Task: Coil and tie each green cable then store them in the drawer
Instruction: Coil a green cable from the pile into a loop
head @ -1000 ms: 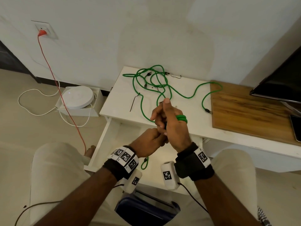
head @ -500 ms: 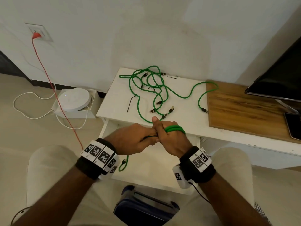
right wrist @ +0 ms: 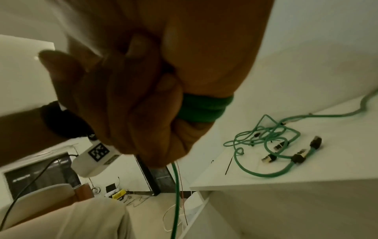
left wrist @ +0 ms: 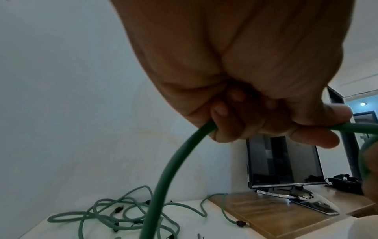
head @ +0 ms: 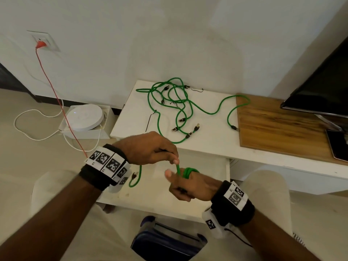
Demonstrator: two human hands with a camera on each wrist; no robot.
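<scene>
One cable (head: 177,169): over the open drawer (head: 156,193); several turns make a coil (head: 190,171) round the fingers of the right hand (head: 190,185), and the tail (head: 139,176) hangs from the left hand (head: 148,150).
Other cables (head: 177,104): loose and tangled on the table (head: 212,134).
Winding: coiling seems in hand; lay each turn snug beside the last under steady tension, leaving a tail to tie.
Left hand: palm down, thumb and forefinger pinch the strand, other fingers curled round it.
Right hand: thumb up, fingers curled, wearing the coil.
</scene>
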